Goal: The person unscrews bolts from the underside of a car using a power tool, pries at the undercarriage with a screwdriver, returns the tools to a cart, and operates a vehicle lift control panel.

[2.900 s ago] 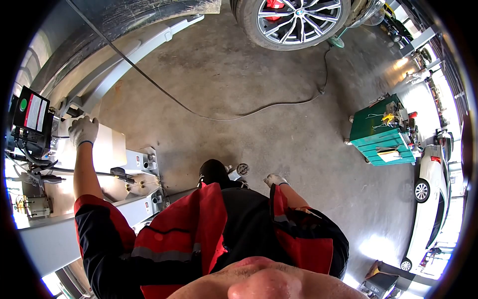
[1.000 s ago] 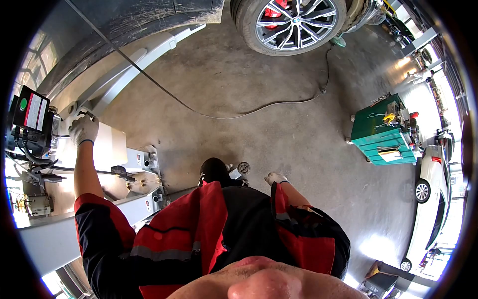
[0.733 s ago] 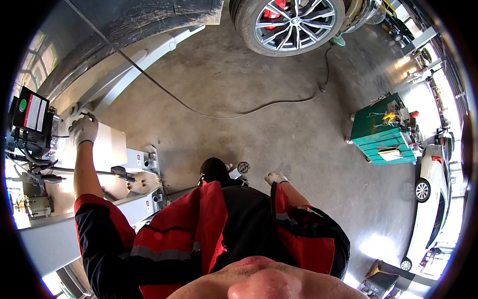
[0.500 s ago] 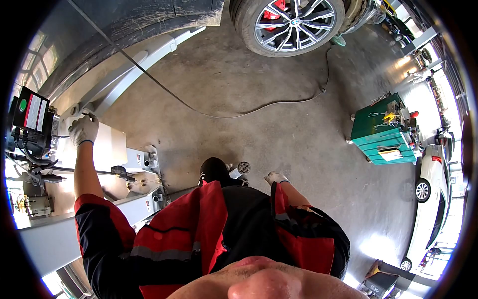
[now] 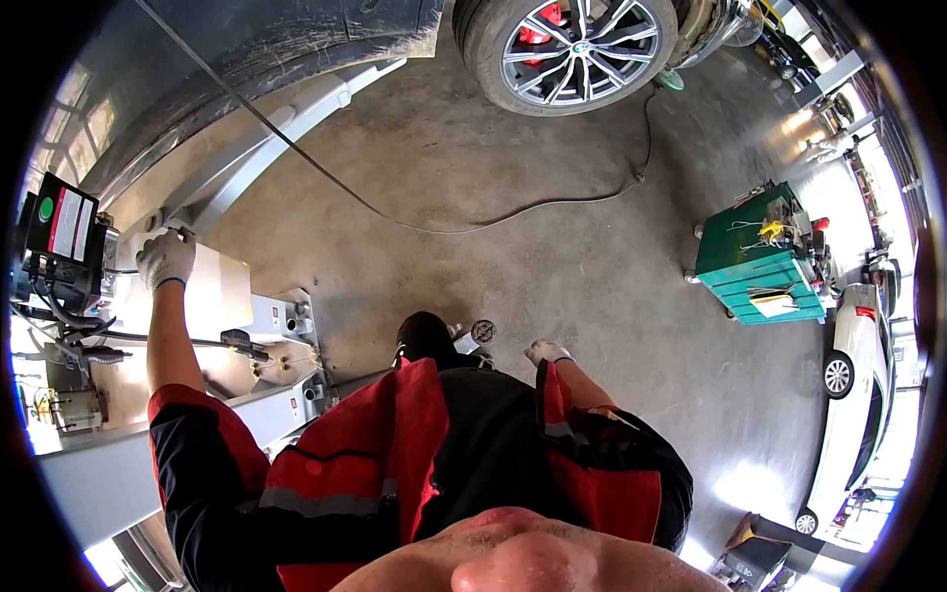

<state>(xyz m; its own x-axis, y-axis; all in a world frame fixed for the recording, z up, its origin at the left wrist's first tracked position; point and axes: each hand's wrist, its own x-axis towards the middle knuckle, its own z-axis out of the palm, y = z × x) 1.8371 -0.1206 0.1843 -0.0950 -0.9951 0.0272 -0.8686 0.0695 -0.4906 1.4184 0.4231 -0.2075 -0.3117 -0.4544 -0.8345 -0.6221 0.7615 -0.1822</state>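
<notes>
My left hand [image 5: 166, 259], in a pale knitted glove, reaches out at the left to the light-coloured lift post beside the black control box [image 5: 67, 229] with its green button. Its fingers are curled at the top, against something small and dark that I cannot make out. Low beside my body, my right hand [image 5: 548, 351], also gloved, hangs with its fingers curled in and nothing visible in them. At the upper left, a dark car's dirty lower side [image 5: 266, 69] hangs over a grey lift arm [image 5: 286, 138]. The car's wheel [image 5: 582, 49] has a red brake caliper behind the spokes.
A thin dark hose [image 5: 473, 230] runs across the concrete floor. To the right stands a green tool cart [image 5: 755, 261] loaded with tools. Farther right is a white car [image 5: 846, 424]. Cables [image 5: 168, 338] hang below the control box. Lift arm parts [image 5: 296, 400] are beside my left arm.
The dark car's side, its wheel and the lift arm appear slightly lower in view, while the hose stays nearly in place. Both hands have hardly moved.
</notes>
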